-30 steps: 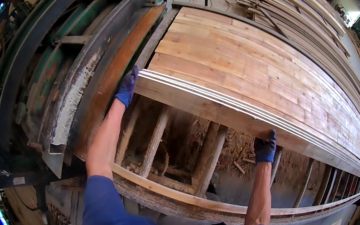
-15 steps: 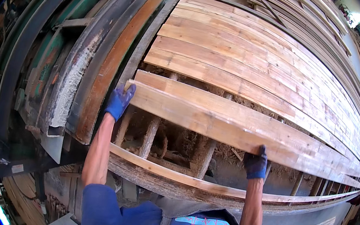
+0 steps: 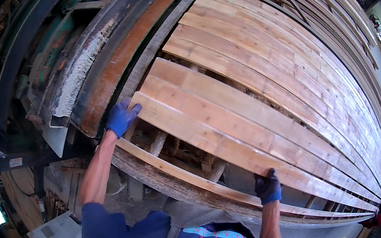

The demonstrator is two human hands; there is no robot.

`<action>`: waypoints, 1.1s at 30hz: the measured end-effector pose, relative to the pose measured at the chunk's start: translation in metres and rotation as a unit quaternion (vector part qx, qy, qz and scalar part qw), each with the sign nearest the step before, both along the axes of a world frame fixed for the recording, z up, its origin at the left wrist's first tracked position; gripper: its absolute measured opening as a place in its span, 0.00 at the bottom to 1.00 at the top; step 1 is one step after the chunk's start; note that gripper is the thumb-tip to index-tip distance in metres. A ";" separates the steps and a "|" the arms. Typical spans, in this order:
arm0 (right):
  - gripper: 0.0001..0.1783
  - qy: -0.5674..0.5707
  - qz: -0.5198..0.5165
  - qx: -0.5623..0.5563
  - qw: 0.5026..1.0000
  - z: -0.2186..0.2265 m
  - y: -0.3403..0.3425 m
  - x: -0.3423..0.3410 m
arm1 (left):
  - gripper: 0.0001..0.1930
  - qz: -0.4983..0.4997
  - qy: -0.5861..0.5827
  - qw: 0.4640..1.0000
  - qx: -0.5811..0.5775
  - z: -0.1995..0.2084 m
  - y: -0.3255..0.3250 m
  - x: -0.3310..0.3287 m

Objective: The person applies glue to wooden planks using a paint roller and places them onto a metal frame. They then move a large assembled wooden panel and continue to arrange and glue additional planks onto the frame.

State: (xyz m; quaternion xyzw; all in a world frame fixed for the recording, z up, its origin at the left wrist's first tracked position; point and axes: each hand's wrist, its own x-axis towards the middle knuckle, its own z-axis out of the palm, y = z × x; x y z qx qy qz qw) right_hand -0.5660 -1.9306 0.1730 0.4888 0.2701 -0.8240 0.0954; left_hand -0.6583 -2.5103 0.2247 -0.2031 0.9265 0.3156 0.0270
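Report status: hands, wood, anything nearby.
Blue-gloved left hand at left end of long, flat, light-brown wooden board; blue-gloved right hand at near edge. Similar boards beyond. Narrow, pale wooden rail nearer body, gap between.

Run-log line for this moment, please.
left hand: at left end of nearest board | right hand: at its near edge | other boards: side by side beyond | wooden rail: nearer the person

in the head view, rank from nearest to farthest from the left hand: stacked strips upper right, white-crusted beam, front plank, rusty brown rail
From the left hand:
1. Front plank: its left end is at the fingers.
2. Rusty brown rail: just to the left.
3. White-crusted beam: farther left.
4. Stacked strips: upper right, beyond the boards.
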 end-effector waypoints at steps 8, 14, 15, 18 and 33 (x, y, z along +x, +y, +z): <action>0.19 0.063 0.088 0.075 0.991 -0.001 0.007 -0.037 | 0.25 -0.018 0.065 0.995 -0.080 -0.007 0.004 -0.044; 0.16 -0.010 0.141 0.077 0.987 0.012 0.009 -0.010 | 0.29 -0.026 0.040 0.993 -0.107 0.002 0.005 0.007; 0.15 -0.016 0.134 0.065 0.989 0.005 0.013 -0.007 | 0.30 -0.016 0.052 0.993 -0.106 0.005 0.006 0.013; 0.12 0.035 0.186 0.062 0.980 0.003 0.024 0.026 | 0.32 -0.023 -0.056 0.988 -0.142 0.047 0.017 0.031; 0.18 0.185 0.585 0.260 0.745 0.147 -0.121 -0.044 | 0.33 -0.074 -0.062 0.982 -0.160 0.028 0.014 0.045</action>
